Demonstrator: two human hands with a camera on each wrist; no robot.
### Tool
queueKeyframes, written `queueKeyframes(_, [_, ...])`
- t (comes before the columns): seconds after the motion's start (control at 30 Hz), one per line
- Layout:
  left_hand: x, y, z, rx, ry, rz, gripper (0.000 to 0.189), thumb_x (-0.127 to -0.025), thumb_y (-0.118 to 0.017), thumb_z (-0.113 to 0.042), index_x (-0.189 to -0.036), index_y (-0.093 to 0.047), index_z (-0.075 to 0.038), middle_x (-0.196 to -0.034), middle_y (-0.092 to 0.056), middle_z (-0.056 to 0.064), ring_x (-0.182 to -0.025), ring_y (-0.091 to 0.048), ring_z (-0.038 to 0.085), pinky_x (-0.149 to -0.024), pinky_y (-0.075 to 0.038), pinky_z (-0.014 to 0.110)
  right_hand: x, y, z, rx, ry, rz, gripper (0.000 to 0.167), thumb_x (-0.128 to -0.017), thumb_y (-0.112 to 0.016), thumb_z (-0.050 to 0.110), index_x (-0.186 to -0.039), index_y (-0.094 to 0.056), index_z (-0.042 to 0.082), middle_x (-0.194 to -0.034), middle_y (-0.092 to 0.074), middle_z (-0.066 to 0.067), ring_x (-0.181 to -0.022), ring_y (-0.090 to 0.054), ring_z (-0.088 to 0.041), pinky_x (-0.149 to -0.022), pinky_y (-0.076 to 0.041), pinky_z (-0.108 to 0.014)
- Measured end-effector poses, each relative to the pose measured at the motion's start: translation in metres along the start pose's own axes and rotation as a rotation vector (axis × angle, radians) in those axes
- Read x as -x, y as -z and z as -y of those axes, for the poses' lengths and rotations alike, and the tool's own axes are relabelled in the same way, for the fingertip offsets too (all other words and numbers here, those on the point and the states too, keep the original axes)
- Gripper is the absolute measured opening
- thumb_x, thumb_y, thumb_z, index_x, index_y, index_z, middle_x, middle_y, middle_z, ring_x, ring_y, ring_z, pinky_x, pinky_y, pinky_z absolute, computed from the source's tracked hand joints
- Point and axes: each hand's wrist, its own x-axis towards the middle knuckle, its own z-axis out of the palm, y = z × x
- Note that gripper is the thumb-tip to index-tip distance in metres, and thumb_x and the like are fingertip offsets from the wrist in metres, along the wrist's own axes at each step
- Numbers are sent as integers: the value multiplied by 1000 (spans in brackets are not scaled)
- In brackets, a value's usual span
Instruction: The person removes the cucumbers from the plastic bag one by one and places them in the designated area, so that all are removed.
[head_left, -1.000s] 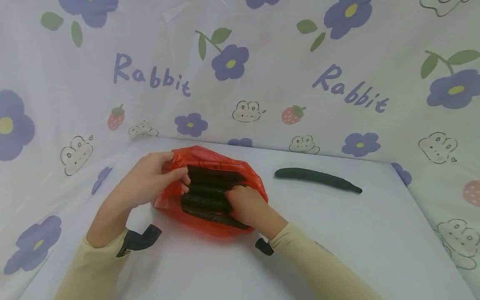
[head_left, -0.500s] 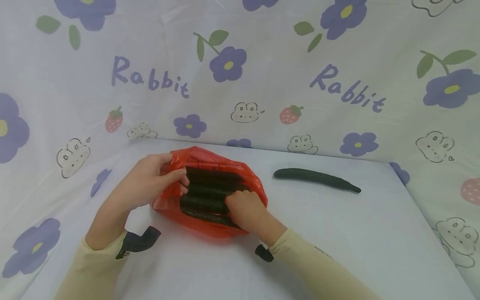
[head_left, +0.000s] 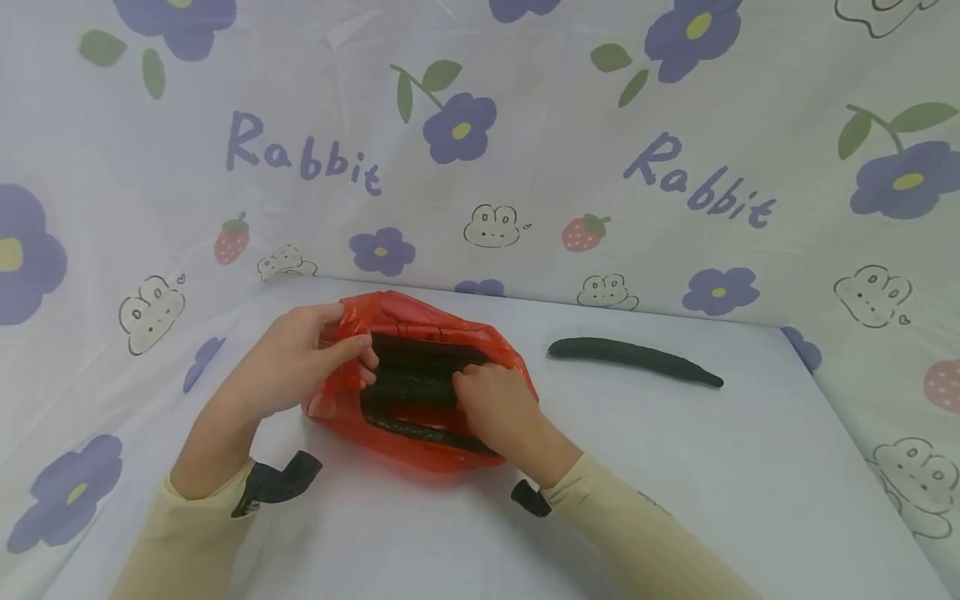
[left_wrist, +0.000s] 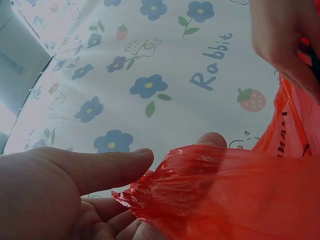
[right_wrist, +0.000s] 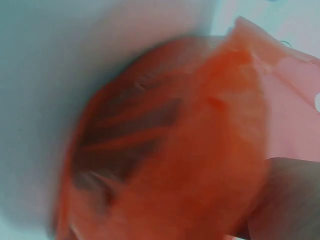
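A red plastic bag [head_left: 420, 454] lies on its side on the white table, its mouth facing me, with several dark green cucumbers [head_left: 412, 350] inside. My left hand [head_left: 300, 358] holds the left edge of the bag's mouth; in the left wrist view the gathered red film [left_wrist: 170, 185] sits between thumb and fingers. Inside the mouth, my right hand [head_left: 498, 408] has curled fingers gripping the right end of a cucumber [head_left: 416, 390]; its fingertips are hidden. A separate cucumber [head_left: 427, 432] lies at the front of the bag, with a red gap behind it. The right wrist view is blurred.
A single cucumber [head_left: 633, 354] lies on the table [head_left: 675, 450] to the right of the bag. Behind and at the sides hangs a white cloth [head_left: 547, 167] printed with flowers, rabbits and strawberries. Black straps [head_left: 277, 482] stick out near both wrists.
The right hand has moved slightly up and back inside the bag with the gripped cucumber, opening a red gap before the front cucumber. The left hand has stayed on the bag's edge.
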Motion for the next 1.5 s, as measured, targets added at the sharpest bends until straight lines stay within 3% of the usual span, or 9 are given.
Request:
queueKeyframes(0.3, [1,2,-1,7,-24,-19,24,-109,-68,-19,-126,-65,-2,-96,-78,6,-89,-78,21,-94,-61,37,-1,21,-2,11,-31,37,17,-96,-86,19,-105,-75,10,-92,-72,-5,-85,-70,-24,-81,-64,-40])
queueKeyframes(0.5, [1,5,0,5,-28,-30,20,-110,-67,-18,-121,-65,-2,-97,-78,7,-90,-78,21,-92,-61,31,4,36,-6,-9,-87,50,20,-97,-84,19,-111,-73,10,-99,-72,-5,-90,-72,-24,-77,-65,-43])
queueKeyframes(0.8, [4,3,-1,-9,-23,-39,17,-110,-65,-16,-119,-65,-2,-96,-77,8,-90,-78,21,-96,-60,35,20,57,-26,-48,-109,-42,29,-96,-86,15,-122,-75,9,-105,-75,-7,-93,-73,-27,-79,-65,-44])
queueKeyframes(0.93, [6,2,-2,-13,-28,-41,18,-111,-65,-17,-119,-65,-2,-97,-78,7,-90,-78,21,-99,-59,38,30,59,-41,-88,-123,-103,36,-95,-86,12,-130,-77,8,-113,-78,-9,-102,-75,-30,-87,-64,-46])
queueKeyframes(1.3, [7,2,-1,-4,-29,-40,24,-111,-65,-20,-123,-64,1,-99,-77,7,-91,-78,21,-98,-59,34,53,63,-74,-169,-167,-190,40,-96,-84,6,-135,-74,5,-124,-76,-12,-115,-72,-34,-99,-59,-52])
queueKeyframes(1.5, [8,3,1,9,-28,-38,24,-111,-65,-19,-124,-64,2,-99,-77,8,-91,-78,22,-94,-59,27,63,63,-90,-198,-189,-195,42,-96,-83,4,-137,-73,3,-128,-75,-15,-121,-70,-37,-102,-57,-55])
